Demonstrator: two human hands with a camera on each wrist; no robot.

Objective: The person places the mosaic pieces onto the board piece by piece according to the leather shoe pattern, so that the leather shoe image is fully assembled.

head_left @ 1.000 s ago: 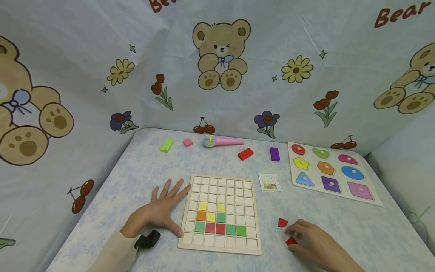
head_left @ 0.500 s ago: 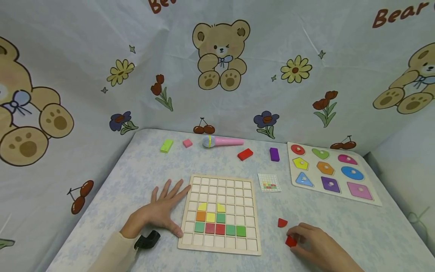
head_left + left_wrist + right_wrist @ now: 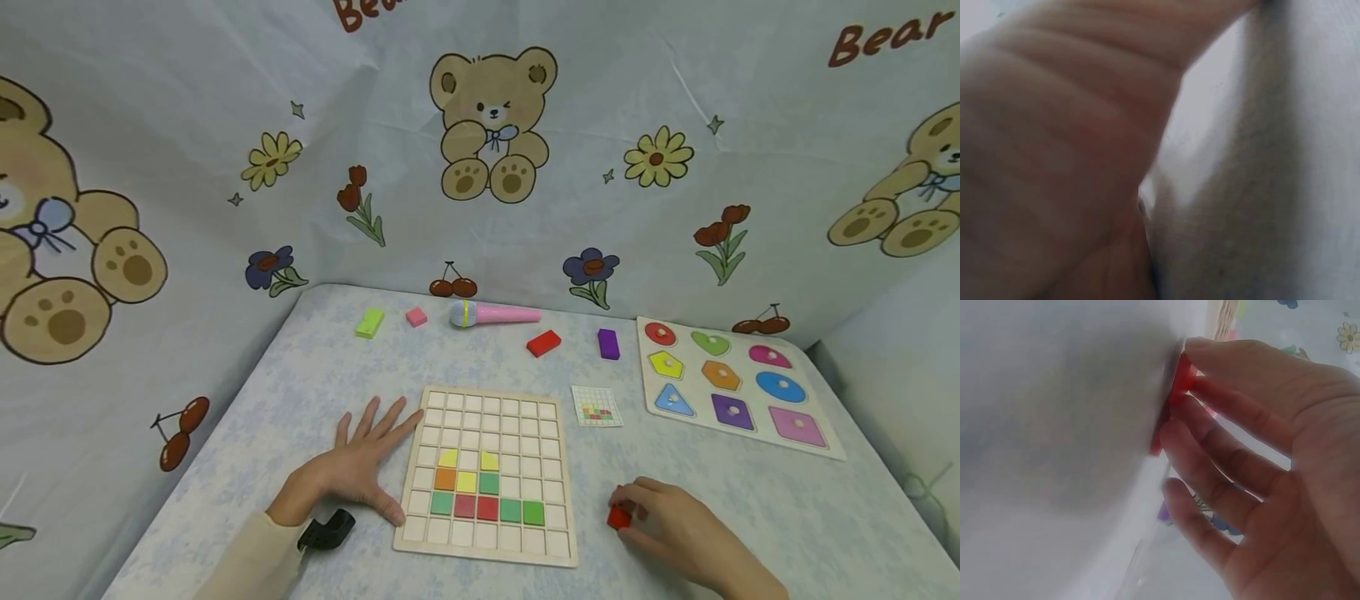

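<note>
A wooden grid board (image 3: 525, 542) lies on the table with yellow, orange, green and red tiles in some cells. My left hand (image 3: 356, 467) is spread at its left edge, fingertips and thumb touching the frame. To the right of the board, my right hand (image 3: 671, 525) pinches a small red tile (image 3: 618, 518) between thumb and index finger, low at the tabletop. A second red piece lies against it, mostly covered by the fingers in the head view; the right wrist view shows this red piece (image 3: 1156, 445) by the other fingertips.
A small pattern card (image 3: 597, 407) lies right of the board. Behind it are a shape puzzle (image 3: 757, 429), a pink toy microphone (image 3: 502, 314), a purple block (image 3: 608, 344), a red block (image 3: 543, 342), a pink block (image 3: 416, 317) and a lime block (image 3: 370, 323).
My right hand has taken hold of the red tile and shifted left and slightly away with it, up to the other red piece. The left hand stays put.
</note>
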